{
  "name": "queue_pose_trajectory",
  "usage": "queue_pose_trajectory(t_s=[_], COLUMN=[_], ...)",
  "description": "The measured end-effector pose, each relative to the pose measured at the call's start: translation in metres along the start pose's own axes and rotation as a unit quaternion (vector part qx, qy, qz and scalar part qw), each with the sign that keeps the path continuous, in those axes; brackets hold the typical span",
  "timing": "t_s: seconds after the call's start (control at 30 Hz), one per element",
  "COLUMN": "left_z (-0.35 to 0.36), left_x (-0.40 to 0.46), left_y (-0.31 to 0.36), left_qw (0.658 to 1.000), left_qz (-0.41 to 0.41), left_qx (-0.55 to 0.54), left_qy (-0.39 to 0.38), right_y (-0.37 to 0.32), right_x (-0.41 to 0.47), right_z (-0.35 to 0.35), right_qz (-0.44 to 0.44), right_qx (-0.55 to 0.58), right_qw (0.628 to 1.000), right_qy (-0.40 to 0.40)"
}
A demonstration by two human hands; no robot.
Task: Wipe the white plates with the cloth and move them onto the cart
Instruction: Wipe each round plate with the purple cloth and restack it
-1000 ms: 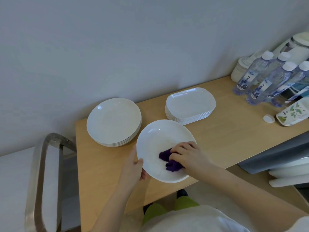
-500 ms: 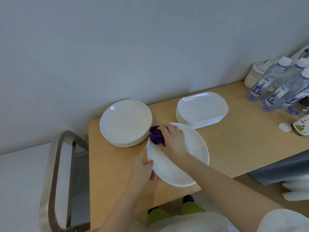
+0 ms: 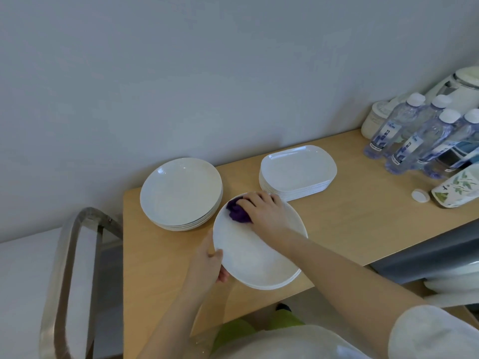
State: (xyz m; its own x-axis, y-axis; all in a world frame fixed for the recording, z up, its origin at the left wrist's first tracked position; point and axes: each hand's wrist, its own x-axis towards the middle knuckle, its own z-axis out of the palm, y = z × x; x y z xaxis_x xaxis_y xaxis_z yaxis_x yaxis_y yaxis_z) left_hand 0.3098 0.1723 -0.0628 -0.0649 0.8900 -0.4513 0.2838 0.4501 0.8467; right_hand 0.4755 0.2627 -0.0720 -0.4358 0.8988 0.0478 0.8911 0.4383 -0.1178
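Fingers (image 3: 220, 277) of the left hand (image 3: 207, 265) are curled round the near-left rim of a white plate (image 3: 256, 255), which is held at the counter's (image 3: 350, 224) front edge. On its far rim, a purple cloth (image 3: 237, 212) is pressed under the bent fingers of the right hand (image 3: 267, 216). Farther back, a round stack (image 3: 181, 193) and an oblong stack (image 3: 298, 171) are seen by the wall. The cart's metal handle (image 3: 64, 268) is seen at left.

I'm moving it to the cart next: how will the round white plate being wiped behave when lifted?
The round white plate looks rigid and glossy, so probably slippery and breakable. The left hand grips one rim only; it may tip once the right hand with the purple cloth lifts.
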Motion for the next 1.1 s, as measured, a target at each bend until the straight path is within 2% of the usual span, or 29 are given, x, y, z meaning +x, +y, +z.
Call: queue_pose_trajectory(t_s=[0.13, 0.27, 0.4, 0.53, 0.6, 0.73, 0.9, 1.1], left_z=[0.001, 0.003, 0.005, 0.004, 0.002, -0.002, -0.007, -0.009], left_x=[0.0, -0.002, -0.003, -0.002, -0.002, -0.001, -0.007, -0.013], left_y=[0.001, 0.004, 0.005, 0.006, 0.007, 0.007, 0.001, -0.002], left_qw=[1.0, 1.0, 0.999, 0.999, 1.0, 1.0, 0.999, 0.999], left_qz=[-0.013, -0.007, -0.01, -0.013, -0.012, -0.004, 0.007, 0.019], left_qx=[0.011, 0.007, 0.002, 0.004, 0.009, 0.002, -0.036, -0.036], left_qy=[0.004, 0.018, 0.033, 0.032, 0.026, 0.009, -0.031, -0.034], right_y=[0.022, 0.018, 0.003, -0.008, -0.015, -0.038, -0.051, -0.027], right_x=[-0.016, -0.037, -0.052, -0.029, -0.014, 0.002, -0.033, -0.082], right_z=[-0.001, 0.006, 0.013, 0.008, 0.005, 0.0, 0.003, 0.003], right_qz=[0.051, 0.149, 0.242, 0.291, 0.269, 0.164, 0.007, -0.015], right_qx=[-0.058, -0.067, -0.031, 0.076, 0.119, 0.157, 0.161, 0.103], right_qw=[0.997, 0.986, 0.97, 0.954, 0.956, 0.974, 0.986, 0.991], right_qy=[-0.008, -0.011, -0.017, -0.01, -0.005, -0.015, -0.036, -0.079])
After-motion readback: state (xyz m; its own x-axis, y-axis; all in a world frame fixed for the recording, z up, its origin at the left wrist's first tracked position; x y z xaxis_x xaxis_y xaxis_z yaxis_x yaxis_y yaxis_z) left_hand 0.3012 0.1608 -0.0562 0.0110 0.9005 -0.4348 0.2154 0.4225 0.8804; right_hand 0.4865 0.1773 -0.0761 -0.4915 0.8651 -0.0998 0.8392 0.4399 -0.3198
